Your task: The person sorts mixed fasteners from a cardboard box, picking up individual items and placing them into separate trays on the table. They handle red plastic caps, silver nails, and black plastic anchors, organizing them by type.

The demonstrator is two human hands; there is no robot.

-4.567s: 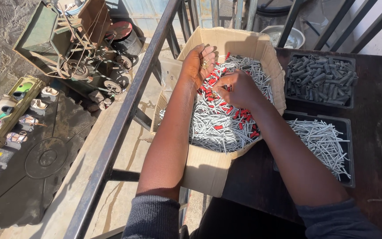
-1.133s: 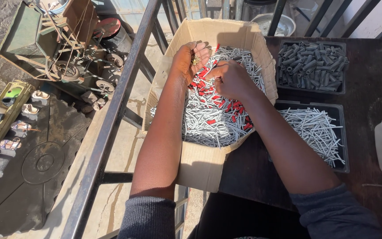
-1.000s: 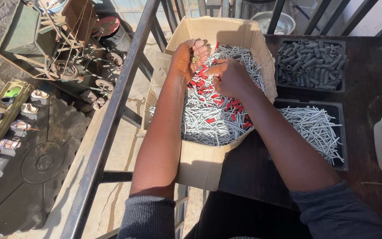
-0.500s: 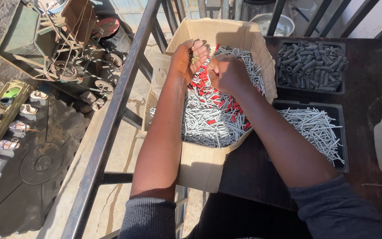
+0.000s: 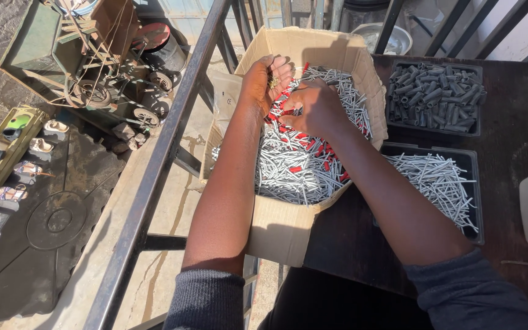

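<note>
Your left hand (image 5: 268, 79) is cupped palm-up over the far end of the cardboard box (image 5: 288, 229), cradling a few small brass-coloured pieces (image 5: 272, 80). Your right hand (image 5: 315, 107) is curled closed just beside it, knuckles up; whether it pinches anything, you cannot tell. The box brims with thin silver-grey pins (image 5: 294, 174), jumbled every way, with red pieces (image 5: 294, 169) scattered among them. It sits at the edge of the dark surface (image 5: 520, 146), beside two black trays (image 5: 435, 101).
</note>
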